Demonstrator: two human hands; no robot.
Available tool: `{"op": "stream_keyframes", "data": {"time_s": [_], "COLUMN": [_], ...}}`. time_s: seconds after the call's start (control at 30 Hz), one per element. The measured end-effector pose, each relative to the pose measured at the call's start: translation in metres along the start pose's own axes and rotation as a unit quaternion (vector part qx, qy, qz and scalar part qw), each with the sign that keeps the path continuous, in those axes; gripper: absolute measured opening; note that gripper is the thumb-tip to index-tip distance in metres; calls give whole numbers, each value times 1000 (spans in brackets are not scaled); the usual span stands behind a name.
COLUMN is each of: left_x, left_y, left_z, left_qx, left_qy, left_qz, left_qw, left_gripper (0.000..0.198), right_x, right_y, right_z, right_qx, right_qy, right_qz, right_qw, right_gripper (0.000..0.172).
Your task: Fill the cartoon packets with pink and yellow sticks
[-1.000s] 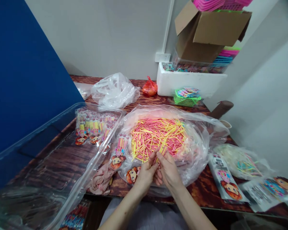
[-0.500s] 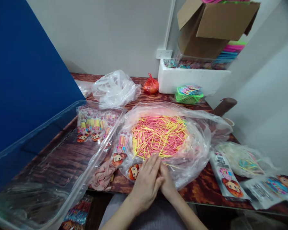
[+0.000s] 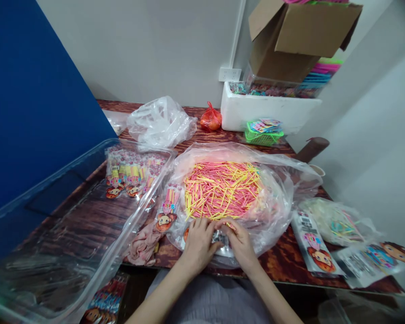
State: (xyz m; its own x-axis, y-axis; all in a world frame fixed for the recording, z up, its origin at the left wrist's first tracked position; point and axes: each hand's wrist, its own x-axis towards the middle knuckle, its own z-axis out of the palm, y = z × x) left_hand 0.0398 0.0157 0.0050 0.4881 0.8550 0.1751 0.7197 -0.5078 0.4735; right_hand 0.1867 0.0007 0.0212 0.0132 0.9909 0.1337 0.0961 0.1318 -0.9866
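Observation:
A heap of thin pink and yellow sticks [image 3: 222,189] lies in a large, opened clear plastic bag [image 3: 276,216]. My right hand [image 3: 239,243] is closed around a small bunch of these sticks, whose ends show between the fingers. At the heap's front edge, my left hand [image 3: 199,245] lies with its thumb apart from the fingers, over a printed pouch [image 3: 222,238] that is partly covered. To its left is a filled pouch [image 3: 168,207] with a cartoon head and pink and yellow sticks inside.
A clear plastic tub [image 3: 121,238] at left holds several filled pouches [image 3: 131,173]. Pouches [image 3: 315,243] and a bag of sticks [image 3: 340,225] lie at right. Behind are a white plastic bag [image 3: 162,121], green basket [image 3: 263,132] and foam box [image 3: 270,108]. A crumpled cloth [image 3: 143,245] lies near the tub.
My hands were pressed together at the front of the heap. They have now parted, and stick ends show in my right hand.

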Motion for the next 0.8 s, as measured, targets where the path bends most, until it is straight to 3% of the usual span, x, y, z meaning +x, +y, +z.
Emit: {"op": "stream_keyframes", "data": {"time_s": [0.2, 0.47, 0.67, 0.8], "left_x": [10, 22, 20, 22], "left_y": [-9, -21, -28, -32], "left_z": [9, 5, -15, -21], "left_qx": [1, 17, -56, -146], "left_qy": [47, 41, 94, 100], "left_qz": [-39, -13, -54, -94], "left_qw": [998, 999, 992, 980], "left_gripper": [8, 13, 18, 7], "right_x": [0, -2, 21, 48], "right_y": [-5, -7, 6, 10], "right_z": [-2, -3, -46, -72], "right_qx": [2, -22, -84, -288], "right_qy": [-1, 2, 82, 89], "right_qz": [-10, 0, 64, 46], "right_qw": [1000, 1000, 991, 952], "right_gripper": [17, 20, 25, 19]}}
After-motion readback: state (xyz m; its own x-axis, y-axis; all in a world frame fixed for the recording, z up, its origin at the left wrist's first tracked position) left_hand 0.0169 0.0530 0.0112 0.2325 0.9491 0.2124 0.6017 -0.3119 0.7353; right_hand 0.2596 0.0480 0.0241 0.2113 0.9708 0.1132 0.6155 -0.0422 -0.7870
